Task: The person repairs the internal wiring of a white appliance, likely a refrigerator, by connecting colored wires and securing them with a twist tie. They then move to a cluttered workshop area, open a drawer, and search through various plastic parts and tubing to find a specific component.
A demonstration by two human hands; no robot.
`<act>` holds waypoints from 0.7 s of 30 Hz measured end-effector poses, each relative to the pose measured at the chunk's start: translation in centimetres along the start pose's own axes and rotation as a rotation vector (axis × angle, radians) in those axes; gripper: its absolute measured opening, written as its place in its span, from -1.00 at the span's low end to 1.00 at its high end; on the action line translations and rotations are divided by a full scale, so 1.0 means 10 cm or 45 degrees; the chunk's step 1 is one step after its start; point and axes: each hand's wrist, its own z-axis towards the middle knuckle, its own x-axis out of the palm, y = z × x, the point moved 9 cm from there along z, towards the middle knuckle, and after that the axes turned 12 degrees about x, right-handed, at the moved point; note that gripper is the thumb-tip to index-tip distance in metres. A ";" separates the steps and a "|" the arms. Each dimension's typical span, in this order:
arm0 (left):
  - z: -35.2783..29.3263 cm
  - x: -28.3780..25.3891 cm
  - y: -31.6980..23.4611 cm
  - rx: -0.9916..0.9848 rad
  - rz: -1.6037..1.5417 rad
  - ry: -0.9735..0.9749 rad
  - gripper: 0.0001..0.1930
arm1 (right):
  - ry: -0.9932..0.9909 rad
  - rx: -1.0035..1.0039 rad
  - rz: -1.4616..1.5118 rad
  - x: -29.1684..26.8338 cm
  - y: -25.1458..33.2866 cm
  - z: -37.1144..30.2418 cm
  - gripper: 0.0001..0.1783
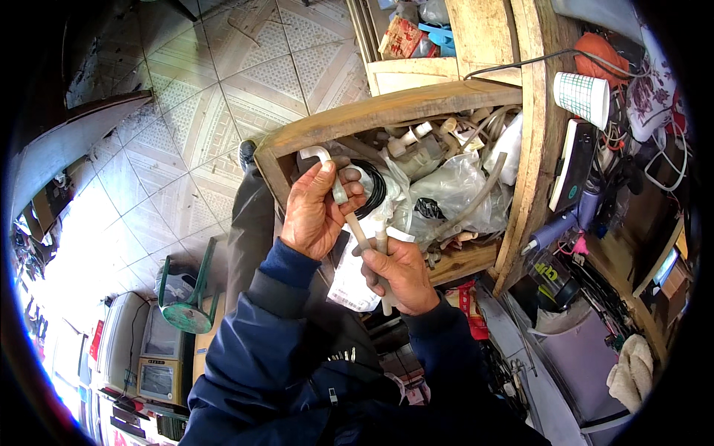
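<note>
Over an open wooden drawer, I hold a pale plastic tube [356,229] with a hooked white upper end and a greyish sleeve partway along it. My left hand [316,212] is closed on its upper part, thumb pressed near the bend. Lower down, my right hand [398,273] grips the tube's other end. A short, upright beige pipe piece [381,239] also passes through the right hand; whether it joins the tube is hidden by the fingers. Behind the hands lie a black coiled cable [372,186] and a white printed packet [355,279].
The wooden drawer [401,104] contains clear plastic bags [454,189], a bent hose [480,195] and several pale fittings. At right are a paper cup [581,99], a white-and-black box [573,165] and tangled cords. A green stool [186,315] stands on the tiled floor at left.
</note>
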 end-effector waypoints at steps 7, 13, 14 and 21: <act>-0.22 -0.13 -0.09 -0.006 0.244 -0.021 -0.80 | -0.228 -0.311 -0.360 -0.23 0.14 -0.05 -0.72; -0.43 -0.08 0.13 -0.105 0.357 0.102 -0.73 | -0.260 -0.294 -0.343 -0.18 0.22 -0.03 -0.74; -0.43 -0.08 0.16 -0.106 0.366 0.130 -0.72 | -0.248 -0.298 -0.326 -0.17 0.22 -0.03 -0.74; -0.42 0.00 0.13 0.039 0.458 0.127 -0.58 | -0.379 -0.374 -0.474 -0.18 0.30 -0.04 -0.75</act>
